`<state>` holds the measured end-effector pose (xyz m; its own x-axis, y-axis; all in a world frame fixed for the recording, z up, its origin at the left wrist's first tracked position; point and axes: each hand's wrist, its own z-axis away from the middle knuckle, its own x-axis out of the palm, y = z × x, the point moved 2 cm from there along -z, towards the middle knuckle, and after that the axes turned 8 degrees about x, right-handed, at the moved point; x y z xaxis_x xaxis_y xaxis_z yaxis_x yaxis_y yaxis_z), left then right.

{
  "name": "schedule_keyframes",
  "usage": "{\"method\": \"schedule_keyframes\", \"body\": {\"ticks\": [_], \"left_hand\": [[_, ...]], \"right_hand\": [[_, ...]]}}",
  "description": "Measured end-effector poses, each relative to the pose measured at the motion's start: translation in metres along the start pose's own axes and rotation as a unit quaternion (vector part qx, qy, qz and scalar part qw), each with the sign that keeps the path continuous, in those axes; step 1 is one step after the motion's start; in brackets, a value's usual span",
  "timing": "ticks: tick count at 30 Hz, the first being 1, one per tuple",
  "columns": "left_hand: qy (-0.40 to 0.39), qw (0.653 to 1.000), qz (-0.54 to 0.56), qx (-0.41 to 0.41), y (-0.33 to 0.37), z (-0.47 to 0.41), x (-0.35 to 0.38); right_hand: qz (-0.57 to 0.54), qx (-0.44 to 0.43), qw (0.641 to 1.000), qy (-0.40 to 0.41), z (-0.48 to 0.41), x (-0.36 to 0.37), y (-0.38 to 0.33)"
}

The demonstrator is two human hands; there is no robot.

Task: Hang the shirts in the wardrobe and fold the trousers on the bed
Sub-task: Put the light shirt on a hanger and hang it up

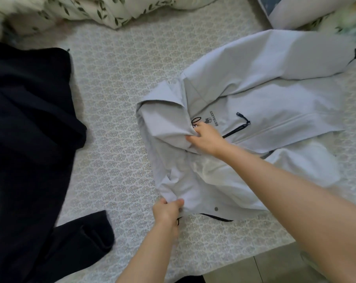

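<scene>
A pale grey zip jacket (265,94) with a hood, black zips and a small chest logo lies spread on the bed (115,103), right of centre. My right hand (205,137) pinches the fabric at the edge of the hood, just below the logo. My left hand (166,211) grips the near shoulder of the jacket, bunching the cloth. Dark navy clothing (28,129) lies in a heap along the left side of the bed.
A leaf-print duvet (87,11) is bunched at the far edge of the bed, and a white pillow (299,11) lies at the far right. The patterned bed sheet shows between the two garments. Tiled floor (260,268) appears at the bottom right.
</scene>
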<state>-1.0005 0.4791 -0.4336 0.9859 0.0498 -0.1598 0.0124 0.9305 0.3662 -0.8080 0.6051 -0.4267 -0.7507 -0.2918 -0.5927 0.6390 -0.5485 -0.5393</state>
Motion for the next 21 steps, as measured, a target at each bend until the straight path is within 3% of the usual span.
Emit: {"method": "schedule_keyframes", "body": {"ticks": [5,13,21], "left_hand": [[-0.013,0.996,0.002,0.085,0.032,0.037,-0.005],[0.008,0.961,-0.080,0.266,0.096,0.123,-0.038],[-0.018,0.870,-0.137,0.474,0.194,0.243,-0.019]], "right_hand": [[-0.134,0.100,0.986,0.017,0.050,-0.019,0.002],[-0.243,0.117,0.955,0.123,0.154,-0.101,-0.007],[-0.283,0.084,0.921,0.255,0.254,-0.236,-0.022]]}}
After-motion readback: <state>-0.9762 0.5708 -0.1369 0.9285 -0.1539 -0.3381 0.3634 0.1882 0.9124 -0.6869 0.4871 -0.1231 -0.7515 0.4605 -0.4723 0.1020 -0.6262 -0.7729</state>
